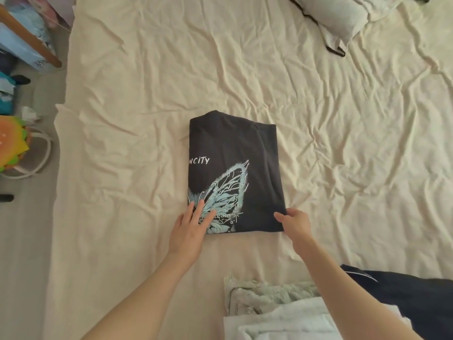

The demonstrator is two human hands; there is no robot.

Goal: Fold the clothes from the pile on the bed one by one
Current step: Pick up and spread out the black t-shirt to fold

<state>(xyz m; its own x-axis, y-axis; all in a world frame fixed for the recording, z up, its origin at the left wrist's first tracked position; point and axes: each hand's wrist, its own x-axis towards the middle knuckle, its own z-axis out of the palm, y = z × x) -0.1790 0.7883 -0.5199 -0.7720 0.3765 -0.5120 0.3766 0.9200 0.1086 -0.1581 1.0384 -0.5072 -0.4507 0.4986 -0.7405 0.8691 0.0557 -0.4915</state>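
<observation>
Finishing the fold on the dark grey butterfly-print T-shirt (235, 173), lying mid-bed on the wrinkled cream sheet (122, 94); left hand (190, 229) pressing flat, fingers straight, right hand (295, 223) pinching the near right corner. Probably next: moving it aside, taking another from the near pile (282, 307).

I'm looking down into a home bedroom: a wide bed under a creased cream sheet (245, 69) fills most of the frame, with a pale pillow (343, 18) at the upper right. Folded laundry (282, 307) sits stacked at the lower right, and along the left edge I see a wooden shelf rail (27, 38) and a colourful tote bag (14, 146).
</observation>
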